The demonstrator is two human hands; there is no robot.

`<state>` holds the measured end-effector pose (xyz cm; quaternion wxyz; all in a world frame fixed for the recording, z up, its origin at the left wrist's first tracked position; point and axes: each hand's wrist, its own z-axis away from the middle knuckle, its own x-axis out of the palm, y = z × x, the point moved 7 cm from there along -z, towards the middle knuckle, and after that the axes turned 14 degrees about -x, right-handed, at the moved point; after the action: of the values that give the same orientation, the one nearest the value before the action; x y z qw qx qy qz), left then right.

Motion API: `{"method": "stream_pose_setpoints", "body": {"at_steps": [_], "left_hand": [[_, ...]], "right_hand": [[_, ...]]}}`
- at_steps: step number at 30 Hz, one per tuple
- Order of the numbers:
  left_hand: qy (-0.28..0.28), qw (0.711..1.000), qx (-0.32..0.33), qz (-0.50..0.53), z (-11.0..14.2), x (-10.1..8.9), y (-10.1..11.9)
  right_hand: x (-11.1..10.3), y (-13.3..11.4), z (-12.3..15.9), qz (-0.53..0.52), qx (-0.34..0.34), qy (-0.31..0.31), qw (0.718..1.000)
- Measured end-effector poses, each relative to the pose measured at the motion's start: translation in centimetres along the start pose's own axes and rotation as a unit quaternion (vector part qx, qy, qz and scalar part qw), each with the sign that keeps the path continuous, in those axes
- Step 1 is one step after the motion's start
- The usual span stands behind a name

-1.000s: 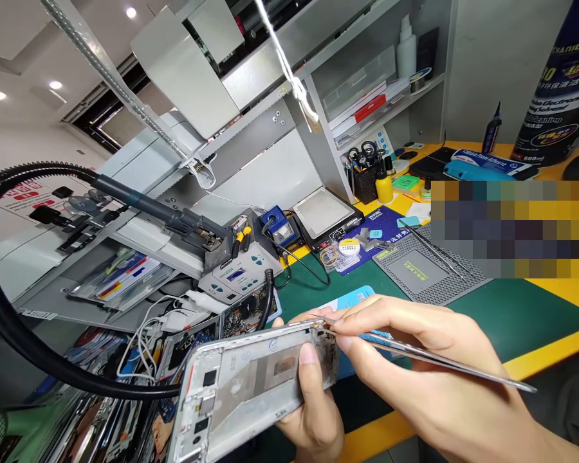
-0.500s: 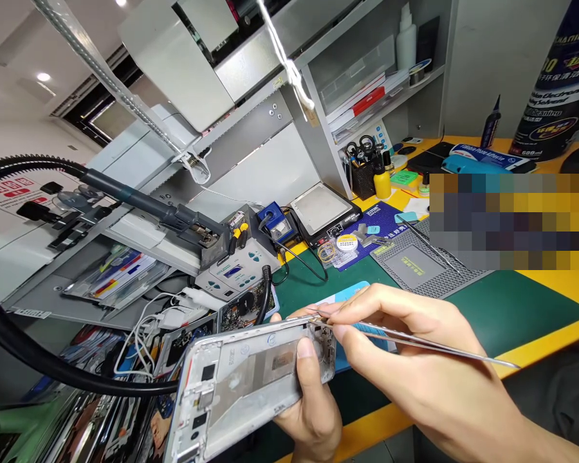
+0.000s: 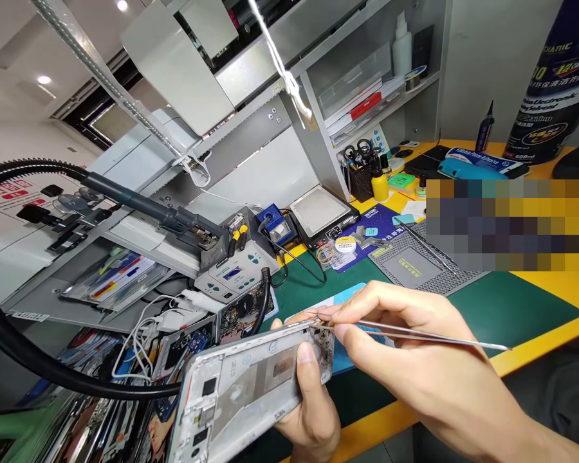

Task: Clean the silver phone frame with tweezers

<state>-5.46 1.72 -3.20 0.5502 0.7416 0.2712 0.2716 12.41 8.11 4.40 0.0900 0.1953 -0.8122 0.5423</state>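
My left hand (image 3: 313, 411) grips a silver phone frame (image 3: 251, 392), its thumb lying across the inner face and its other fingers mostly hidden behind. The frame is tilted, with its hollow inside towards me. Between the thumb and fingers of my right hand (image 3: 415, 341) is a pair of thin metal tweezers (image 3: 429, 335). Their tips reach the frame's upper right corner, by a small goldish part that is too small to make out. Below my hands, partly hidden, lies a light-blue mat (image 3: 350, 360).
A hot air station (image 3: 231, 273) and a flat heating plate (image 3: 318, 209) stand at the back. A thick black hose (image 3: 77, 379) loops in from the left. Phone parts (image 3: 120, 424) crowd the lower left. A grey perforated mat (image 3: 415, 263) lies on the green mat (image 3: 525, 302).
The tweezers' rear end has risen slightly while their tips stay at the same corner of the frame. The frame has shifted a little left. My grip in both hands is unchanged.
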Motion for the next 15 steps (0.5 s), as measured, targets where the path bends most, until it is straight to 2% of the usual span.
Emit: {"method": "stream_pose_setpoints", "body": {"at_steps": [15], "left_hand": [[0.007,1.0,-0.002,-0.001,-0.2,0.6,1.0]], "right_hand": [[-0.7,-0.2,0.3,0.016,-0.016,0.01,1.0]]}}
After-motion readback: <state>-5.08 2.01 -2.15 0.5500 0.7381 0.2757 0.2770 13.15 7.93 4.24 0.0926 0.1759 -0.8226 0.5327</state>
